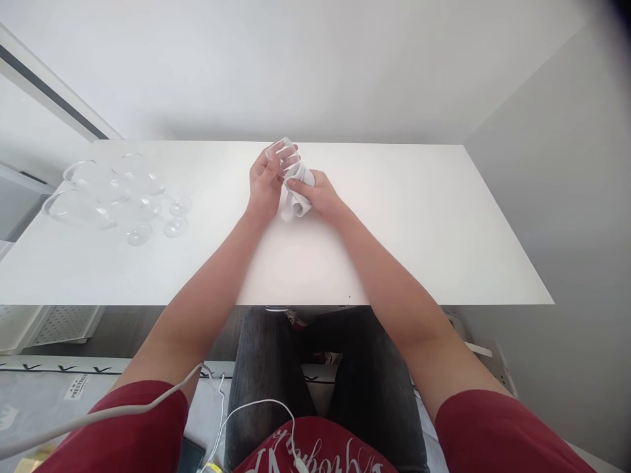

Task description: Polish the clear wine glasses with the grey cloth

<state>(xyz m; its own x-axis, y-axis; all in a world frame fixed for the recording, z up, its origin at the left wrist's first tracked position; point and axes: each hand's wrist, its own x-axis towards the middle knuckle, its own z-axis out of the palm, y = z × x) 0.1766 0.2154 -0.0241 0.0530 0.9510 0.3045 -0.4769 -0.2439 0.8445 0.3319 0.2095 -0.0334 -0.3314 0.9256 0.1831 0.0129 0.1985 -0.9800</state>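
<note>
Above the middle of the white table (419,223), my left hand (266,184) holds a clear glass (283,152), its fingers wrapped round the far side and showing through it. My right hand (318,192) grips a rolled white cloth (299,205) and presses it against the glass, thumb on top. The lower part of the glass is mostly hidden behind the cloth and fingers. On the left of the table several clear stemmed glasses (81,209) lie on their sides, close together.
A white wall (305,72) stands behind the table, and a grey wall (566,171) on the right. White perforated baskets (64,324) sit below the table at the left. A white cable (123,410) crosses near my left sleeve.
</note>
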